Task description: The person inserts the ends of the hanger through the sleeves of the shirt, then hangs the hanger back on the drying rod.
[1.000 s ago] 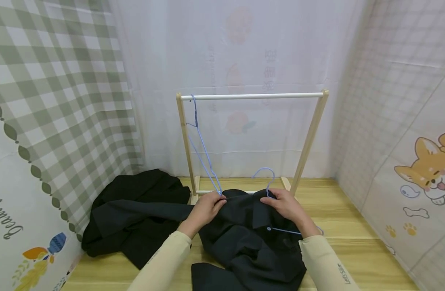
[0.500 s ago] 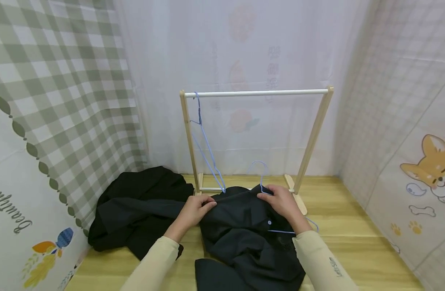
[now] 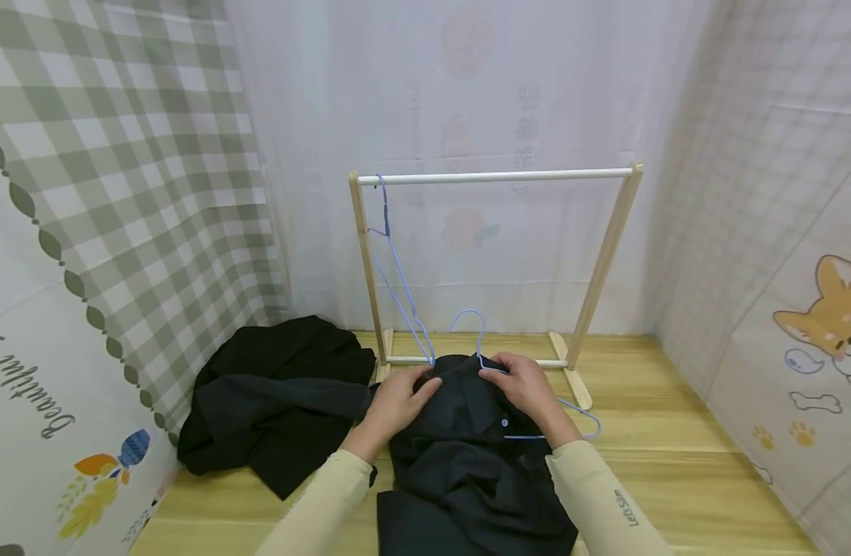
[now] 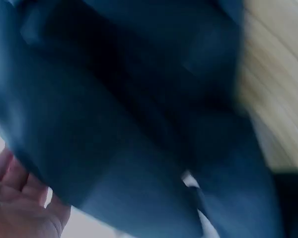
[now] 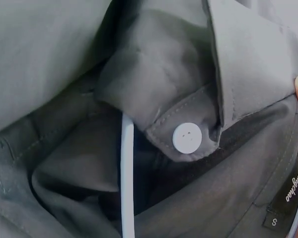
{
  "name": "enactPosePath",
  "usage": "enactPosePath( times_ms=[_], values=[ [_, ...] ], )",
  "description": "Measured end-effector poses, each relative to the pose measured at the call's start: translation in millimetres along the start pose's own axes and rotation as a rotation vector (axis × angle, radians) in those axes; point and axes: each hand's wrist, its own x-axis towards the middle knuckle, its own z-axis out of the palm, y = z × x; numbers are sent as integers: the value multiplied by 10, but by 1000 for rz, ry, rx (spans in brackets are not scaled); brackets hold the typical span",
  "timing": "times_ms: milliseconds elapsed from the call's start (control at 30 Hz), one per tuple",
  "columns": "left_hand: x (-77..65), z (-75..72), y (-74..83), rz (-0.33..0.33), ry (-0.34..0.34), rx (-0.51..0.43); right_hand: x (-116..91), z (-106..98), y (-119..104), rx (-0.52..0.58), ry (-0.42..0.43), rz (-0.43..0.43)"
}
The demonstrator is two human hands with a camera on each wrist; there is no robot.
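Note:
A black shirt (image 3: 460, 463) with a collar lies bunched on the table. My left hand (image 3: 394, 405) pinches its edge near the left shoulder; in the left wrist view the fingers (image 4: 20, 186) are at the cloth's border. With thumb and fingers, my right hand (image 3: 526, 386) grips the collar (image 5: 253, 59) beside a blue hanger (image 3: 481, 328). The hanger's hook stands above the neckline, and one end pokes out right of the shirt under my right forearm. A white button (image 5: 187, 138) and a size label (image 5: 283, 198) show in the right wrist view. Cloth covers much of the hanger.
Behind the shirt stands a wooden rack (image 3: 599, 266) with a white rail (image 3: 495, 177). Another blue hanger (image 3: 401, 270) hangs at the rail's left end. A heap of black clothing (image 3: 279, 394) lies to the left, one length of it reaching towards my left hand.
My right hand, the collar and the hanger's hook have shifted left. My left hand went left along the shirt's edge, then came back right, nearer to the neckline.

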Motion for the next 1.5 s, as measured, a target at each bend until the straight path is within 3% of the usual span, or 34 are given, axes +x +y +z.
enactPosePath(
  times_ms=[100,233,333,533,733,933,1033,1167,1267,1500],
  values=[
    [64,157,183,17,62,-19,-2,12,-40,-10,-15,-9],
    [106,280,275,-40,145,-23,-16,32,-51,-64,-23,-13],
    [118,290,239,-89,196,-51,-54,29,12,-157,2,-10],
    [110,212,80,-171,230,-117,-190,-78,223,-292,53,-12],
    [62,135,-12,-241,282,-137,-358,-202,312,-265,110,75],
    [38,79,-78,-273,301,-153,-529,-204,353,-213,132,233],
    [37,54,-91,-271,312,-154,-582,-132,325,-209,95,252],
    [40,26,-80,-282,314,-167,-589,23,267,-188,-27,219],
    [46,12,-63,-265,308,-189,-581,137,254,-173,-96,241],
    [57,8,-46,-210,277,-234,-580,215,340,-198,-102,250]
  ],
)
